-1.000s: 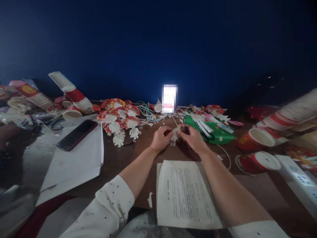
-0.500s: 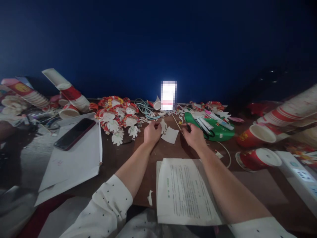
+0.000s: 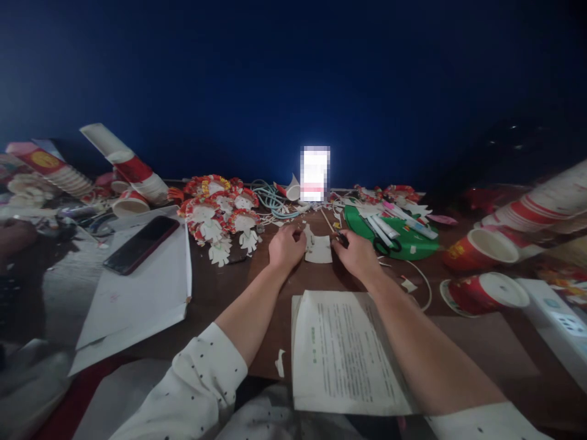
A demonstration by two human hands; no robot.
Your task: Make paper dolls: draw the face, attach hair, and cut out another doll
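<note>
My left hand [image 3: 288, 247] is closed, its fingertips on the edge of a small white paper figure [image 3: 309, 239]. That cutout overlaps a small square of white paper [image 3: 323, 253] on the brown table. To the right, my right hand [image 3: 356, 249] is closed round a slim dark pen-like thing [image 3: 340, 234], its tip close to the square's right edge. Beyond it are a thin wooden stick [image 3: 327, 217] and black-handled scissors [image 3: 389, 246] on a green sheet [image 3: 415, 249]. Printed pages [image 3: 346, 351] lie between my forearms.
Finished paper figures with red, beaded-looking rims [image 3: 220, 214] cluster at the left. A phone [image 3: 141, 245] rests on white sheets [image 3: 132, 308]. Red paper cups [image 3: 486, 247] and a lit, blurred-out screen [image 3: 314, 174] stand farther off. Another person's hand [image 3: 17, 237] shows at far left.
My left hand has brought the paper figure right, onto the paper square. The square has turned straighter, and my right hand has drawn closer to it. The stick is now apart from my right hand.
</note>
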